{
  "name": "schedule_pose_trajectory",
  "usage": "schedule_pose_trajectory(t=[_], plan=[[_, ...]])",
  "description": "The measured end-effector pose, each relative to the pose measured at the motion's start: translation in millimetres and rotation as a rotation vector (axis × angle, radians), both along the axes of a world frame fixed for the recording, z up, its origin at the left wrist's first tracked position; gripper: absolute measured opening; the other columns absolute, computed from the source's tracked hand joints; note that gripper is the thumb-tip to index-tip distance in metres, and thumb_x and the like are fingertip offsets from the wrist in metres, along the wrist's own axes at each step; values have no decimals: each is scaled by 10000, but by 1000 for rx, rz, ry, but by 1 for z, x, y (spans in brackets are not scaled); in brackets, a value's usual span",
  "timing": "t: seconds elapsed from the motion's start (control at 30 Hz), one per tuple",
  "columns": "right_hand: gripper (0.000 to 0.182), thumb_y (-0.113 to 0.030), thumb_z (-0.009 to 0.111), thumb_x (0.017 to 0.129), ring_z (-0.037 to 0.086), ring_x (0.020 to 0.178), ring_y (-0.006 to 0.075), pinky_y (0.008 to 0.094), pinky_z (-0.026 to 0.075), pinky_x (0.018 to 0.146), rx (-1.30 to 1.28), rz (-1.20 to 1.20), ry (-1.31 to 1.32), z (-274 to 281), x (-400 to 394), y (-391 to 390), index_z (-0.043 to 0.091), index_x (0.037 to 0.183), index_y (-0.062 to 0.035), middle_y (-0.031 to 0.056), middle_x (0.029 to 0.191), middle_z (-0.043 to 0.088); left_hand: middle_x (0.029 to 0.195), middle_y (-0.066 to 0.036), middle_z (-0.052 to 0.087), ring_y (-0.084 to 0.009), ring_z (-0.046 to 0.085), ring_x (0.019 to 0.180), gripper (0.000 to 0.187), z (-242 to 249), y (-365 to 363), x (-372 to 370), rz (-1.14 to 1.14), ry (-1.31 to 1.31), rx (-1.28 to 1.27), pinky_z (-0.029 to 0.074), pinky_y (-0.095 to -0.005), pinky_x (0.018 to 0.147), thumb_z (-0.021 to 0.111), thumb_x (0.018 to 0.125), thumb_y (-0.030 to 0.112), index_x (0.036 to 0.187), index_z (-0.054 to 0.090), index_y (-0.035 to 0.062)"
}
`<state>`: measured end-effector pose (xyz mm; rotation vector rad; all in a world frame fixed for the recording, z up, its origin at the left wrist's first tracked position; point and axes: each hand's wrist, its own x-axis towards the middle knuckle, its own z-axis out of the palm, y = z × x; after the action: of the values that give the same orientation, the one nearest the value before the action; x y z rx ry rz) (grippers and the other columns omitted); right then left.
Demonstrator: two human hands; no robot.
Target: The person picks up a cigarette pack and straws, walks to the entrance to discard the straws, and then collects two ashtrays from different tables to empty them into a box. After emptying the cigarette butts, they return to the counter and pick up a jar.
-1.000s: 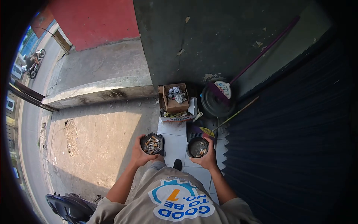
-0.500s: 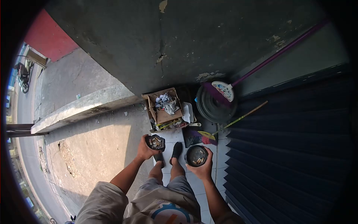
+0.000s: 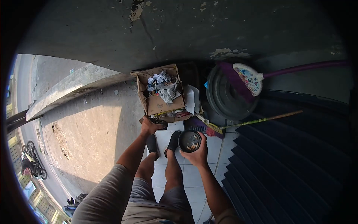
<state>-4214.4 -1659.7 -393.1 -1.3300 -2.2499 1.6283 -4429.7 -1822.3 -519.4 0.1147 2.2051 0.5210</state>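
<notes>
Beige short sleeve (image 3: 106,194) on the left arm, grey-beige shorts (image 3: 143,190), black shoes (image 3: 173,140) (both feet), bare forearms

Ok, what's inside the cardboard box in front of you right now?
The cardboard box holds crumpled paper over a bare cardboard floor. Whatever lies under the paper is hidden. The left hand tips an ashtray at its near edge.

- 2 bare hands: left hand (image 3: 149,126), right hand (image 3: 197,154)
- 2 dark ashtrays: black one w/ butts (image 3: 189,140), 2nd dark one (image 3: 158,121) mostly hidden
- 1 brown cardboard box of crumpled paper (image 3: 161,93)
- 2 brooms: purple-handled (image 3: 249,76), thin bamboo-handled (image 3: 238,123)
- 1 round dark bin lid (image 3: 223,98)
- 2 black shoes (image 3: 151,142)
</notes>
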Motion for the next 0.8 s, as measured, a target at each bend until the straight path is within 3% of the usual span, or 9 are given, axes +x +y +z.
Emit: schedule_pose_trajectory(t=[0.07, 0.1, 0.13, 0.2, 0.33, 0.43, 0.67, 0.8], plan=[[1037, -179, 937, 545, 589, 1170, 328, 429, 482, 995, 24, 57, -12, -6, -3, 6, 360, 1398, -56, 198, 1268, 551, 1219, -261, 624, -361, 640, 1137, 1144, -20, 2, 0, 109, -41, -98, 522, -411, 969, 939, 477, 507, 1284, 397, -98], [1036, -195, 937, 543, 575, 1185, 344, 436, 474, 1004, 8, 52, -17, -13, -4, 8, 365, 1396, -57, 197, 1266, 550, 1213, -239, 654, -323, 656, 1127, 1078, -20, 7, 0, 99, -21, -139, 524, -394, 953, 921, 508, 536, 1268, 488, -95], [1036, -195, 937, 543, 575, 1185, 344, 436, 474, 1004, 2, 48, -22, -18, -4, 9, 365, 1396, -57, 197, 1266, 550, 1213, -239, 654, -323, 656, 1127, 1078, -21, 8, -2, 95, -26, -146, 524, -394, 953, 921, 508, 536, 1268, 488, -95], [1034, -204, 938, 544, 575, 1186, 348, 437, 476, 1005, 21, 66, -56, -28, -7, 11, 367, 1394, -58, 190, 1271, 552, 1195, -193, 693, -293, 665, 1125, 935, -25, 13, -6, 185, -233, -32, 522, -366, 935, 884, 573, 561, 1230, 612, -46], [1043, -215, 946, 536, 586, 1174, 343, 433, 478, 1008, -10, 58, -90, -52, -17, 12, 369, 1391, -60, 186, 1263, 566, 1134, -168, 718, -248, 696, 1044, 831, -45, 21, -7, 316, -292, -76, 517, -341, 942, 839, 686, 530, 1270, 633, -23], [1022, -263, 924, 532, 602, 1136, 365, 443, 486, 987, -89, 45, -88, -69, -26, 13, 378, 1374, -70, 194, 1230, 577, 1152, -168, 710, -240, 693, 1050, 820, -35, 29, -4, 271, -197, -108, 516, -339, 944, 826, 707, 537, 1275, 627, -21], [1061, -340, 941, 513, 637, 1084, 369, 445, 510, 943, -183, 33, -188, -120, -46, 11, 331, 1331, -48, 223, 1179, 619, 1214, -178, 676, -254, 677, 1072, 884, -32, 14, -1, 373, -259, 35, 507, -346, 950, 830, 728, 531, 1323, 550, -59], [1021, -425, 942, 520, 639, 1100, 345, 430, 510, 946, -225, 28, -286, -143, -54, 9, 427, 1307, -28, 201, 1188, 632, 1176, -157, 682, -226, 674, 1033, 868, -28, 0, 1, 447, -296, 167, 508, -338, 924, 835, 737, 516, 1307, 541, -68]])
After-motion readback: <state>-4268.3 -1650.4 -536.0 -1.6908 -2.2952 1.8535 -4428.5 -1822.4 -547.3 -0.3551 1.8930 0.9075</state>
